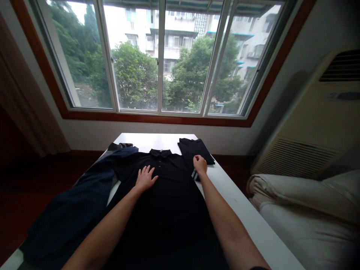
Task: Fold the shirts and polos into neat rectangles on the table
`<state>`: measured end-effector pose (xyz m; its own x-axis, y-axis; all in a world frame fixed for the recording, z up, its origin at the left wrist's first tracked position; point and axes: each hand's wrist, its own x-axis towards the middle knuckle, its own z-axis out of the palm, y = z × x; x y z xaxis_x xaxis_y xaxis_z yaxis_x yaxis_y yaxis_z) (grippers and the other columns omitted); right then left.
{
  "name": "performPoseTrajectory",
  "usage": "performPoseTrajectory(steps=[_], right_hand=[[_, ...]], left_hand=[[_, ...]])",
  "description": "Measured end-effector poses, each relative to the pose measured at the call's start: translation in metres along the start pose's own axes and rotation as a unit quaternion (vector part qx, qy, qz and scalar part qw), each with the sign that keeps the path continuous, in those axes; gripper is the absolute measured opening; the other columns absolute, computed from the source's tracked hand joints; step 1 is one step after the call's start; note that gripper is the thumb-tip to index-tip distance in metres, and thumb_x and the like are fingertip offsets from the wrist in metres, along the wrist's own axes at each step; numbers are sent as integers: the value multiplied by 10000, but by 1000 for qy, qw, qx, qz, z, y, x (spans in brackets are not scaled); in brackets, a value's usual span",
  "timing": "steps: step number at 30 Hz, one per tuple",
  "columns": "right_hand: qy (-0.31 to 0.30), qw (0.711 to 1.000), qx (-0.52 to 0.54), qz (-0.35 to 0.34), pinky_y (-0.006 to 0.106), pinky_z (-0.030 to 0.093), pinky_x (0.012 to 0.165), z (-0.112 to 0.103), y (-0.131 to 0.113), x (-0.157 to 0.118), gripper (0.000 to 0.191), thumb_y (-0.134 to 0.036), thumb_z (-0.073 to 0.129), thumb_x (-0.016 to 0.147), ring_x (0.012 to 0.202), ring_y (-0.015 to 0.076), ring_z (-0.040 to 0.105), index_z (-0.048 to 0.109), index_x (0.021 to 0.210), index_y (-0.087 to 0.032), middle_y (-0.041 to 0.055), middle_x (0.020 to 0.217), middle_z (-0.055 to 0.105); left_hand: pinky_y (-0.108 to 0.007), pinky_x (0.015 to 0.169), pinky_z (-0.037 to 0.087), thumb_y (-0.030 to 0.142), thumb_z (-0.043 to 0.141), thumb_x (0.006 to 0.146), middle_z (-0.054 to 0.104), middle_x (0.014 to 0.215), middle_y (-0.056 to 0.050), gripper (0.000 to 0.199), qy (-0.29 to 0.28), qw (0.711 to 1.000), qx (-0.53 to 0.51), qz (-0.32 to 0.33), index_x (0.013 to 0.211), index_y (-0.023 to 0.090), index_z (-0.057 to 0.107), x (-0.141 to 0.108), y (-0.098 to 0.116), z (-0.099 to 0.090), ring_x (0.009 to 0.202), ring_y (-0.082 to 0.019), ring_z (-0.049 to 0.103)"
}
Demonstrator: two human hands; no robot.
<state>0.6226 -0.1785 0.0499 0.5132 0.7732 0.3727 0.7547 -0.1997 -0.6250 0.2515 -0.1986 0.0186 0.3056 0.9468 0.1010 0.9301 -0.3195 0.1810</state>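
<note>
A black polo shirt lies spread front up on the white table, its buttoned collar toward the window. My left hand rests flat on its chest with the fingers apart. Over the sleeve on the right, my right hand is closed, thumb against fingers. Whether it pinches the sleeve's cloth cannot be made out. Just below it shows the sleeve's striped cuff. A folded dark garment lies beyond this hand, near the right table edge.
Dark blue clothes are heaped along the left side of the white table, hanging over its edge. A window is beyond the far end. To the right stand a sofa and a beige air conditioner. A curtain hangs left.
</note>
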Motion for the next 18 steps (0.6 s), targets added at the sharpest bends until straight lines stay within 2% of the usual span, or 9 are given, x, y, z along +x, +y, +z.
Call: performPoseTrajectory(steps=[2, 5, 10, 13, 15, 18], right_hand=[[21, 996, -78, 36, 406, 470, 953, -12, 20, 0, 339, -353, 516, 944, 1104, 314, 637, 756, 1124, -195, 175, 1132, 712], [27, 985, -153, 76, 501, 461, 970, -18, 37, -9, 355, -408, 551, 932, 1168, 372, 596, 749, 1115, -178, 223, 1177, 665], [8, 981, -177, 72, 574, 429, 1000, -10, 35, -16, 417, -433, 638, 871, 1240, 420, 537, 725, 1160, -146, 271, 1270, 603], [-3, 986, -144, 80, 571, 422, 1013, -10, 36, -11, 328, -395, 657, 848, 1247, 416, 532, 732, 1070, -166, 254, 1261, 614], [-8, 993, -68, 98, 537, 437, 1007, -12, 39, -4, 260, -358, 655, 832, 1195, 386, 569, 716, 1016, -184, 217, 1194, 656], [-14, 992, 61, 111, 426, 480, 948, -17, 44, 10, 191, -301, 645, 794, 1030, 307, 647, 683, 955, -206, 133, 1031, 716]], left_hand=[[-597, 1263, 160, 622, 419, 1011, 325, 1699, -127, 690, 9, 1000, -7, 14, 1584, 239, 457, -2, 6, -2, 1589, -362, 207], [-584, 1269, 170, 566, 487, 1003, 334, 1694, -132, 649, 13, 998, -18, 56, 1561, 233, 487, -9, 25, -7, 1586, -355, 222], [-594, 1276, 168, 508, 569, 984, 341, 1691, -123, 592, -42, 982, -48, 180, 1517, 253, 543, -37, 75, -18, 1587, -357, 223], [-598, 1278, 168, 527, 602, 970, 302, 1711, -98, 637, -69, 959, -66, 267, 1553, 294, 497, -57, 101, -22, 1595, -352, 202], [-612, 1274, 171, 565, 619, 956, 270, 1724, -94, 703, -84, 941, -73, 318, 1588, 315, 444, -69, 113, -22, 1600, -360, 180], [-642, 1263, 165, 636, 585, 958, 227, 1735, -108, 778, -109, 920, -78, 370, 1633, 320, 363, -82, 125, -18, 1602, -378, 160]])
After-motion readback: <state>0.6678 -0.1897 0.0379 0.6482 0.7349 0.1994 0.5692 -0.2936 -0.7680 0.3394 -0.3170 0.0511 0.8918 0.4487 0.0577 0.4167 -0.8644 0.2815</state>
